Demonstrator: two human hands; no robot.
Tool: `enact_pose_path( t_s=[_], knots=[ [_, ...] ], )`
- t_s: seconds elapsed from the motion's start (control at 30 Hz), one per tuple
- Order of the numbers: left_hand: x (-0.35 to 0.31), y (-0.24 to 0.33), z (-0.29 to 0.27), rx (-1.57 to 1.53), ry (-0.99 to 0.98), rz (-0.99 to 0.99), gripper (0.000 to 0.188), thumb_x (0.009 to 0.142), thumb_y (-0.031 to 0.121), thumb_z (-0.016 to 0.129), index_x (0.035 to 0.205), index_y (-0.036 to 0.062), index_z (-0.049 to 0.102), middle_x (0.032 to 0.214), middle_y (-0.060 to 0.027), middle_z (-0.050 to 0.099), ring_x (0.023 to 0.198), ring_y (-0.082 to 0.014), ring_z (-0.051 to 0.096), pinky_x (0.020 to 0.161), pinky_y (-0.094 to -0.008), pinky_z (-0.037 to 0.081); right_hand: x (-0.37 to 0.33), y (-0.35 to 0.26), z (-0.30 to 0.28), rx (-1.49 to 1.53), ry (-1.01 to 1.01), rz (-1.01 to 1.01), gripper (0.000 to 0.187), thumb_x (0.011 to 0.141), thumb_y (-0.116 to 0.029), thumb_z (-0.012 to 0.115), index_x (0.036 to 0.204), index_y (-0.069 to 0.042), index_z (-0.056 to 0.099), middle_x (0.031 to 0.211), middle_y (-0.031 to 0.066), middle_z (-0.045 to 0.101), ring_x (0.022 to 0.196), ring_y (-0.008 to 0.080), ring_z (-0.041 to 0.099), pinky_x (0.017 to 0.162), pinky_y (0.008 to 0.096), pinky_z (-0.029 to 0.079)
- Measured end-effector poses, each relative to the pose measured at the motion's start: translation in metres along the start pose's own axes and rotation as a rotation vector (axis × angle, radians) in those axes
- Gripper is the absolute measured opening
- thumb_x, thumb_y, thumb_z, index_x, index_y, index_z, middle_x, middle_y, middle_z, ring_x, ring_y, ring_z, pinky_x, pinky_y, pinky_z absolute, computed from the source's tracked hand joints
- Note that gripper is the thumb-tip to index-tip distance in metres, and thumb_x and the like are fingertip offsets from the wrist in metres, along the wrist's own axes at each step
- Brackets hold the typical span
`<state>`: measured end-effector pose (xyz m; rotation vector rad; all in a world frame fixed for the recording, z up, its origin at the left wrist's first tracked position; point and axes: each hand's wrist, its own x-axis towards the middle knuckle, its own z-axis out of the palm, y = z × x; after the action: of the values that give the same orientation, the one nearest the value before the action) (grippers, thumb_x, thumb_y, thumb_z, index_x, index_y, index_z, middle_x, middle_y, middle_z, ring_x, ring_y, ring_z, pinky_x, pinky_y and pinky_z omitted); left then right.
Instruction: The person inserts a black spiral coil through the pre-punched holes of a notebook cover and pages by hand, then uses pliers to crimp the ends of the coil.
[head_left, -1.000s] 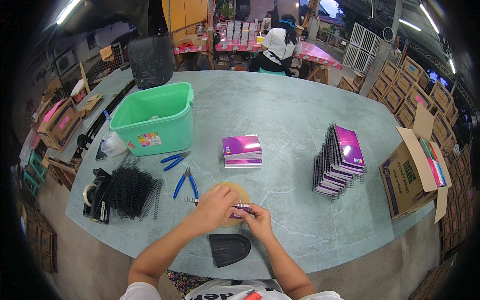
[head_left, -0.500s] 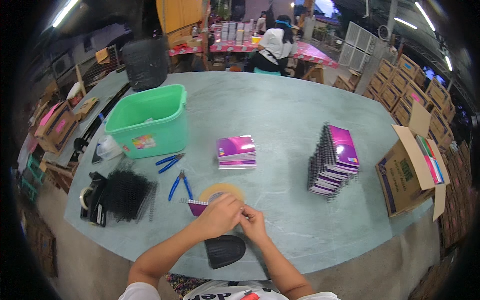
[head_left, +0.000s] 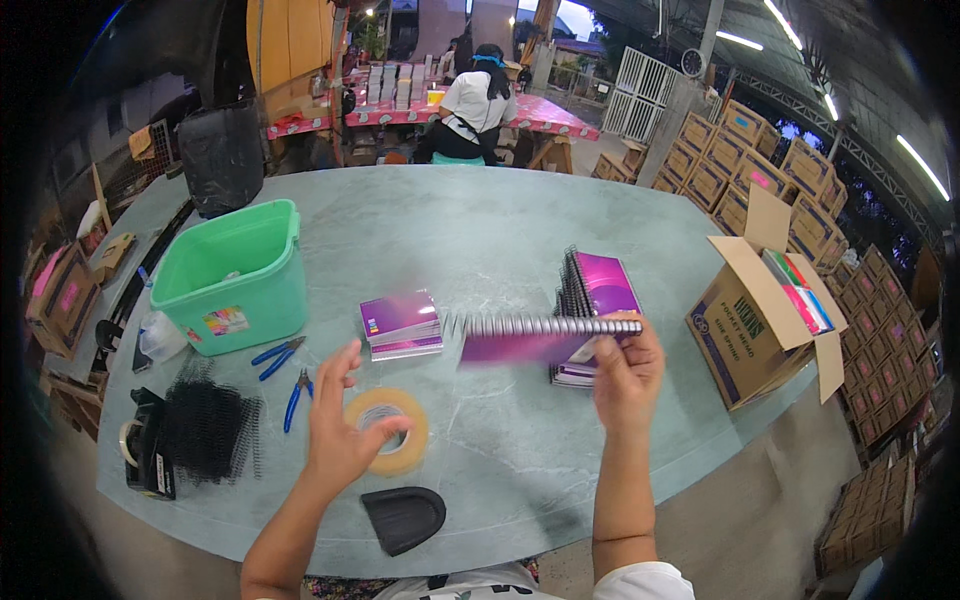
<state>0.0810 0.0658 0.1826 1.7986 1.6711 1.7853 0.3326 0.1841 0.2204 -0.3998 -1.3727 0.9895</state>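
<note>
My right hand [head_left: 630,375] grips the right end of a purple spiral notebook [head_left: 525,347], raised above the table with its spine level and its cover blurred. Some wire coil sticks out past the notebook's left end. Empty and spread, my left hand [head_left: 340,425] hovers beside a roll of clear tape [head_left: 415,455]. Just beyond it lies a short stack of purple booklets [head_left: 402,318]. Partly hidden behind the held notebook is a taller stack of spiral notebooks [head_left: 607,283]. A curved black pad [head_left: 403,520] rests near the front edge.
Two blue-handled pliers [head_left: 277,357] lie by a green bin [head_left: 245,300]. A heap of black wire coils [head_left: 207,420] sits beside a black tape dispenser [head_left: 150,445]. An open cardboard box [head_left: 745,335] stands at right. A person [head_left: 475,112] sits at a far table.
My hands have parted. The right one has lifted the spiral notebook up and to the right; the left has let go and opened. The view has turned a little to the right.
</note>
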Motion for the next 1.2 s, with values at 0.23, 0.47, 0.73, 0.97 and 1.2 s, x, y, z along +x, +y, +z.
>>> enact_pose_path(
  t_s=[0.23,0.47,0.73,0.97,1.2],
  knots=[
    [-0.012,-0.003,0.018,-0.086,-0.276,0.009,0.039,0.074,0.006,0.067,0.112,0.0018,0.061,0.111,-0.0138,0.062,0.106,-0.0277,0.058,0.091,-0.0403,0.043,-0.059,0.074,0.024,0.137,-0.278,0.607,0.031,0.09,-0.016,0.061,0.116,-0.002,0.053,0.097,0.0036,0.063,0.088,0.0099,0.058,0.073,0.0268,0.049],
    [-0.036,0.007,0.029,0.318,-0.413,0.546,0.046,0.07,0.003,0.059,0.116,0.0129,0.062,0.126,-0.0152,0.05,0.116,-0.033,0.048,0.096,-0.0477,0.038,-0.014,0.049,0.023,-0.401,-0.247,0.38,0.053,0.091,-0.031,0.058,0.129,0.002,0.042,0.113,0.0131,0.059,0.101,0.0184,0.059,0.083,0.028,0.048],
    [-0.054,-0.045,0.008,0.172,-0.151,0.183,0.027,0.071,-0.002,0.064,0.096,0.0046,0.065,0.112,-0.0168,0.054,0.099,-0.0338,0.053,0.084,-0.0416,0.044,0.119,0.037,-0.117,-1.162,-0.077,0.226,0.058,0.087,-0.029,0.061,0.129,0.006,0.045,0.109,0.0187,0.062,0.096,0.0233,0.061,0.089,0.0369,0.047],
    [-0.074,-0.068,-0.011,0.167,-0.142,0.002,0.021,0.072,-0.004,0.064,0.092,0.0028,0.065,0.105,-0.0157,0.057,0.092,-0.03,0.056,0.078,-0.037,0.047,0.107,0.061,-0.137,-0.927,-0.024,0.554,0.04,0.089,-0.016,0.052,0.121,0.008,0.052,0.116,0.0235,0.06,0.109,0.0278,0.059,0.091,0.0335,0.045],
    [-0.082,-0.072,-0.012,0.166,-0.13,0.02,0.019,0.073,-0.003,0.065,0.091,0.0031,0.065,0.1,-0.0144,0.059,0.089,-0.0296,0.058,0.077,-0.0363,0.048,0.102,0.047,-0.084,-1.965,0.094,-0.184,0.041,0.085,-0.009,0.052,0.125,0.002,0.05,0.113,0.0242,0.059,0.109,0.0364,0.056,0.093,0.0391,0.044]
  ],
)
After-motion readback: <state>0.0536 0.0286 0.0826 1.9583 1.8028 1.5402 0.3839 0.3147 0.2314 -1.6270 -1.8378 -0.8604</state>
